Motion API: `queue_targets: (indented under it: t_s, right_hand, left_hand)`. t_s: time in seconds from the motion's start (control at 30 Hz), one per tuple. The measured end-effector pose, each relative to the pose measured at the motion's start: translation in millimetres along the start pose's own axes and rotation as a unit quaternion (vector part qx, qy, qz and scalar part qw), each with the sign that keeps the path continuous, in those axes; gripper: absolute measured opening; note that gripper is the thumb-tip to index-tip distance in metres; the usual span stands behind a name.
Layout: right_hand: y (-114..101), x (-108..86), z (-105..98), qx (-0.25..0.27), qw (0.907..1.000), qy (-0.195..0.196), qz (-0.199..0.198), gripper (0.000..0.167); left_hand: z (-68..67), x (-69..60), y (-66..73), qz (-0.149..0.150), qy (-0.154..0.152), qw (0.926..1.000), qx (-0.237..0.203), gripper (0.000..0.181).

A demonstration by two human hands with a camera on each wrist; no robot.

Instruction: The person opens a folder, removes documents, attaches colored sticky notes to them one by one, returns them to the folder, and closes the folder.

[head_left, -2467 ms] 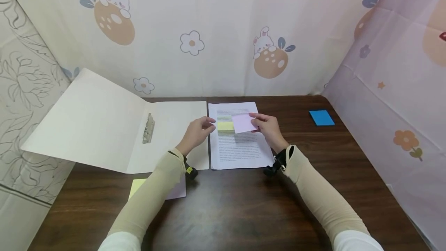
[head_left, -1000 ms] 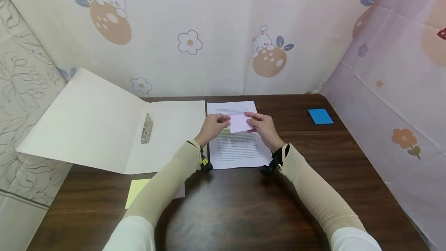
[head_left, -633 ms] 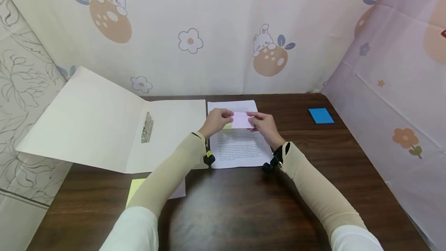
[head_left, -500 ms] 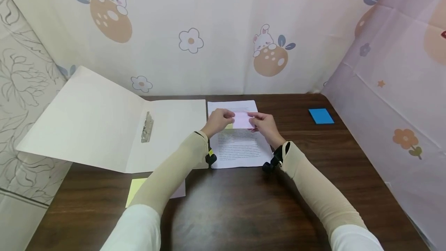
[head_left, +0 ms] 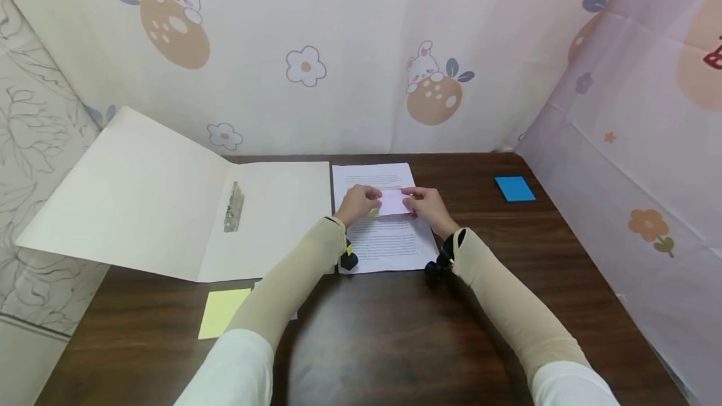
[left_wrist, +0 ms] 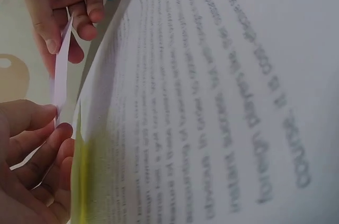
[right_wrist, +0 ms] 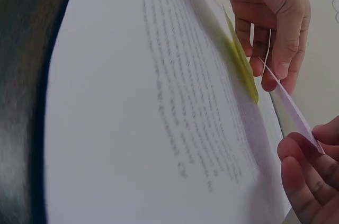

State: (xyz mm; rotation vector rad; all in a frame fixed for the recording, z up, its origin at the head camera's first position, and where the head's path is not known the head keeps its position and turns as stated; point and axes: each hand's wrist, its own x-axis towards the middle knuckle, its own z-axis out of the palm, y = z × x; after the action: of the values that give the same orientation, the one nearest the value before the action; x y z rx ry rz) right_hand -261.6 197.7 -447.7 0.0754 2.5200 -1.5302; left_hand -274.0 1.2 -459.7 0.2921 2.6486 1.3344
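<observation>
A small pink sheet [head_left: 393, 202] is held between both hands above the printed pages [head_left: 389, 249]. At its left edge my left hand [head_left: 357, 203] pinches it between thumb and fingers. My right hand [head_left: 430, 208] pinches the opposite edge. In the left wrist view the pink sheet [left_wrist: 62, 78] stands almost edge-on, raised off the paper. A yellow note [right_wrist: 241, 65] lies on the pages with one edge lifted, as the right wrist view shows; in the head view my left hand partly covers it.
An open white binder [head_left: 282, 224] with a metal clip [head_left: 234, 207] lies left of the pages. A yellow pad [head_left: 222, 313] is in front of it, beside a pale sheet mostly under my left forearm. A blue pad [head_left: 515, 188] lies at the right. A curtain [head_left: 361, 105] hangs behind the table.
My left hand has come rightward from beside the pages and taken the pink sheet's left edge. The sheet has tilted and sits slightly farther right between both hands.
</observation>
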Motion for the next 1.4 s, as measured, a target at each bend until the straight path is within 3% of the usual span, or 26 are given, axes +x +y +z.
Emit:
queue_targets:
  t_s: [0.33, 0.5, 0.83, 1.07, 1.27, 1.4]
  right_hand:
    - [12, 10.1, 0, -0.064, 0.9976, -0.019, 0.019, 0.035]
    - [14, 11.9, -1, -0.075, 0.9967, -0.025, 0.017, 0.036]
    - [15, 15.0, -1, -0.125, 0.9913, -0.037, 0.014, 0.038]
    - [18, 15.9, -4, -0.214, 0.976, -0.037, -0.017, 0.039]
    - [15, 14.4, -2, -0.31, 0.9481, -0.04, -0.056, 0.04]
    - [12, 15.5, 2, -0.345, 0.9333, -0.078, -0.06, 0.047]
  left_hand:
    - [12.7, 6.5, -12.7, 0.008, 0.0, 0.9994, 0.033, 0.024]
    - [15.8, 7.5, -12.3, 0.013, 0.004, 0.9988, 0.047, 0.024]
    - [19.6, 9.0, -9.9, -0.004, -0.005, 0.9975, 0.071, 0.026]
    - [22.1, 11.4, -7.7, -0.003, -0.019, 0.996, 0.087, 0.032]
    - [21.7, 12.3, -5.8, -0.001, -0.035, 0.9933, 0.11, 0.039]
    - [21.8, 12.5, -5.6, 0.006, -0.045, 0.9901, 0.133, 0.043]
